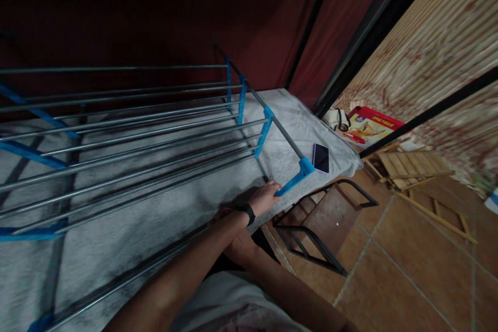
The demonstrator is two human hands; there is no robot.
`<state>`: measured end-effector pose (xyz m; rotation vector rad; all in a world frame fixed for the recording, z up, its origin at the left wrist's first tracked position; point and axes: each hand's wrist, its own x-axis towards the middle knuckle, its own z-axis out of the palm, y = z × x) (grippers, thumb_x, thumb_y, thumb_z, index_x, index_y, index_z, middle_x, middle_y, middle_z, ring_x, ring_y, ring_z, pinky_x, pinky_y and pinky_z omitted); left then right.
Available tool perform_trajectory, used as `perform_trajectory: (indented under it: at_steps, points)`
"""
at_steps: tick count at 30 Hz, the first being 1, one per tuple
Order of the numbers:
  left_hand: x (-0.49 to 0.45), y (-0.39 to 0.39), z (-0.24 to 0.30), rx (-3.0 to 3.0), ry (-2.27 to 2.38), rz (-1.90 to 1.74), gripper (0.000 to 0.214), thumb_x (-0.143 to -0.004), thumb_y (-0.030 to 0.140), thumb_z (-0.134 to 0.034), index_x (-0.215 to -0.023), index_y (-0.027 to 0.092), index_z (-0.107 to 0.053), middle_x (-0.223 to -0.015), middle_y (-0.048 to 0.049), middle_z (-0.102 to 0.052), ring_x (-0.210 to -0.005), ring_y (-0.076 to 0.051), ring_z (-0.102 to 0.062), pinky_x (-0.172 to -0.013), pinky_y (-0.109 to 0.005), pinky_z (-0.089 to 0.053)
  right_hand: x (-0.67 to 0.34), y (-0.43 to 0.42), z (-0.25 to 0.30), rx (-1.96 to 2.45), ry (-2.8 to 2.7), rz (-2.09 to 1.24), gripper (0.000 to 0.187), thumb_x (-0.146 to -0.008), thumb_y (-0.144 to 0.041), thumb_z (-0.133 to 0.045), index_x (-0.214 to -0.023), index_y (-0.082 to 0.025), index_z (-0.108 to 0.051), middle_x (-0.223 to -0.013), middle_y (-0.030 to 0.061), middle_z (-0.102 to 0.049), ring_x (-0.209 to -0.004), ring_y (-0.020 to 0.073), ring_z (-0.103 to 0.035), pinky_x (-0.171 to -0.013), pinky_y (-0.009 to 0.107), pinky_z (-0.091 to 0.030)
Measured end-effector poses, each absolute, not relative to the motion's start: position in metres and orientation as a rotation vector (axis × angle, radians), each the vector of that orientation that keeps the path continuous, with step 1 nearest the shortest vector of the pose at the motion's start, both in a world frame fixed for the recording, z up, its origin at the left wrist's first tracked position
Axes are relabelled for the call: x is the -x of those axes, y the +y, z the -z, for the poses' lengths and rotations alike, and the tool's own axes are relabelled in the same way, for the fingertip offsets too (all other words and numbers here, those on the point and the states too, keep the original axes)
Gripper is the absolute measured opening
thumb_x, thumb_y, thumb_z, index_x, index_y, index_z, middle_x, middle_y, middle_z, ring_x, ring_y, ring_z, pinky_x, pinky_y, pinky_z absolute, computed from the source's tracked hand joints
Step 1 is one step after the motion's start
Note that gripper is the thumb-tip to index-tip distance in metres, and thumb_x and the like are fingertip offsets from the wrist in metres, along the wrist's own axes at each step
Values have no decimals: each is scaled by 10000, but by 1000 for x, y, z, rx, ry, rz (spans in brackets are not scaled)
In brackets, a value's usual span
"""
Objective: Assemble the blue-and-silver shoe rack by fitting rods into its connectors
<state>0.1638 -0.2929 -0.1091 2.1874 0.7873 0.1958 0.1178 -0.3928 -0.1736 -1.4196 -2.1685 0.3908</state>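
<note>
A clothes drying rack (155,166) of grey metal rods with blue plastic brackets lies across a grey cloth-covered surface. My left hand (265,198), with a dark band on its wrist, is closed at the lower end of the blue corner piece (295,177). Beneath my left forearm, my right hand (238,245) crosses over to the near rod (155,264) and appears closed around it. My left wrist hides part of its fingers. The near rod runs from the lower left up to my hands.
A phone (321,158) lies on the grey cloth (288,109) near its right edge. A brown metal-framed chair (330,218) stands close on the right. Beyond are a folded wooden stool (416,168), a red and yellow box (373,127) and dark metal posts (361,41).
</note>
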Motion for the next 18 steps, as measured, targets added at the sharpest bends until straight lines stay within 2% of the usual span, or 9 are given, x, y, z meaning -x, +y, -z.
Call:
perform_trajectory:
  at_steps: [3, 7, 11, 13, 15, 18]
  points:
    - [-161, -297, 113, -2173, 824, -231, 322, -894, 230, -619, -1213, 205, -592, -1279, -75, -597, -1118, -194, -625, -998, -286, -471, -127, -404, 167, 1351, -2168, -397, 387, -931, -179, -542, -1313, -220, -597, -1308, 86, -656, -1288, 239, -554, -1112, 414, -474]
    - [-163, -301, 114, -2147, 880, -232, 220, -915, 242, -609, -1130, 196, -608, -1213, -78, -633, -1119, -192, -623, -979, -275, -467, -153, -432, 165, 1336, -2081, -428, 306, -932, -126, -431, -1091, -222, -674, -1066, 76, -711, -1073, 215, -633, -964, 397, -533]
    - [-165, -298, 116, -2144, 866, -215, 205, -916, 271, -622, -1103, 190, -598, -1152, -70, -676, -1091, -185, -636, -940, -264, -474, -191, -449, 161, 1472, -1703, -525, 236, -936, -156, -415, -904, -223, -639, -901, 58, -660, -889, 194, -622, -797, 335, -522]
    - [-165, -297, 118, -2144, 873, -207, 206, -918, 291, -622, -1098, 195, -592, -1127, -64, -691, -1064, -186, -648, -910, -263, -479, -212, -446, 160, 1568, -1385, -519, 194, -947, -194, -405, -928, -222, -597, -881, 43, -624, -844, 181, -608, -754, 308, -507]
    - [-164, -298, 119, -2152, 890, -196, 192, -935, 301, -593, -1100, 201, -585, -1098, -65, -703, -1052, -196, -659, -892, -273, -479, -233, -436, 159, 1659, -1130, -454, 167, -953, -250, -422, -1036, -215, -562, -945, 50, -616, -867, 185, -605, -769, 316, -506]
    - [-165, -303, 120, -2175, 918, -173, 176, -963, 315, -545, -1100, 208, -576, -1061, -75, -710, -1054, -215, -668, -880, -289, -473, -257, -419, 158, 1756, -1048, -421, 263, -936, -317, -478, -1165, -195, -517, -1044, 81, -625, -899, 196, -611, -776, 326, -510]
